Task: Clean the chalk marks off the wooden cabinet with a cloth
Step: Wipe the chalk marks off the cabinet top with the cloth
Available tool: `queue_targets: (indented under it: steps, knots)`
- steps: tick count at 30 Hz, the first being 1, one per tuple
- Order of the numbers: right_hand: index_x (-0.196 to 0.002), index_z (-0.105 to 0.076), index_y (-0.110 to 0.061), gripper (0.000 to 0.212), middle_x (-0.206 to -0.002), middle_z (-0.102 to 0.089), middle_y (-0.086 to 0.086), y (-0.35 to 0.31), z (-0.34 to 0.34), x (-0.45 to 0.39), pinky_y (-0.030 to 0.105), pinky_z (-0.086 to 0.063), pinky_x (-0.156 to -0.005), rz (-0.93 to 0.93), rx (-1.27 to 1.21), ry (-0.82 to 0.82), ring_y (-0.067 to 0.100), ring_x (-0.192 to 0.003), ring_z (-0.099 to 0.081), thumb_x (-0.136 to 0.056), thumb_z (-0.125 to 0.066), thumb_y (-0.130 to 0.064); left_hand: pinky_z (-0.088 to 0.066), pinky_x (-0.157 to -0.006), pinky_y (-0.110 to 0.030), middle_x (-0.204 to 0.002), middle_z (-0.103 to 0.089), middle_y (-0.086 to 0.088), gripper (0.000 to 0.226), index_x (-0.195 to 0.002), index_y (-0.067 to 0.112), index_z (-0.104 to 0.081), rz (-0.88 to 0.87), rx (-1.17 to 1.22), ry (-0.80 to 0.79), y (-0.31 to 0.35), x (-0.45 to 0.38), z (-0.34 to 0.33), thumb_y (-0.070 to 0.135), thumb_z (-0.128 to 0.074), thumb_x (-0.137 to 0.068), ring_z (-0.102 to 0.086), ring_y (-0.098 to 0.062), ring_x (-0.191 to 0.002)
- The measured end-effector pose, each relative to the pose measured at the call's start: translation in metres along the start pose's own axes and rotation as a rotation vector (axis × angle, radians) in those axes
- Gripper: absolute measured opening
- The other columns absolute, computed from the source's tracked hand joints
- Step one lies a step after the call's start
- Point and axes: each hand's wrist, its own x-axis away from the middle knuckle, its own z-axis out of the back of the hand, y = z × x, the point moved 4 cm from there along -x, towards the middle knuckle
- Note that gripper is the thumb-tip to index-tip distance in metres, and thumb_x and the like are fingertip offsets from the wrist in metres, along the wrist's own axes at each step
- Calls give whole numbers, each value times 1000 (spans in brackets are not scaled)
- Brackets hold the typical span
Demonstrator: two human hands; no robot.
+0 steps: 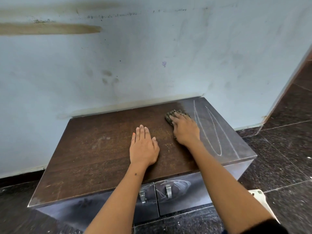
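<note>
Right hand [185, 127] presses cloth [172, 116] beside chalk marks [214, 130].

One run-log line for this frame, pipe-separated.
right hand presses cloth on cabinet top | left hand flat | chalk marks remain right

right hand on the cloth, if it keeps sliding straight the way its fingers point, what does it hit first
The right hand points toward the back edge of the cabinet top; past the cloth only bare wood shows, then likely the wall.
</note>
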Motion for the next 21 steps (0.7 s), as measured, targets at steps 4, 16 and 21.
queue_targets:
  steps: [4,16,21]
  knots:
    - [-139,-43,-34,40,-151,-33,-10,5,12,70,32,-20,-114,-35,-5,34,15,-140,-27,-101,-32,-27,1,-119,-34,-160,-2,-10,57,-151,5,-9,19,25,18,2,4,3,32,-19,-102,2,-22,-147]
    - [-140,-41,-33,41,-153,-29,-10,16,2,8,32,-16,-115,3,17,-27,14,-142,-21,-101,-32,-26,1,-118,-36,-159,-7,-12,89,-150,4,-12,-80,51,101,70,-1,-19,42,13,-73,-3,-22,-147]
    - [-141,-41,-30,42,-154,-29,-8,18,-3,-44,36,-18,-117,17,42,-62,17,-142,-23,-100,-32,-25,0,-119,-37,-160,-4,-10,66,-151,6,-10,-68,47,80,70,-3,-17,35,-6,-92,-1,-20,-147]
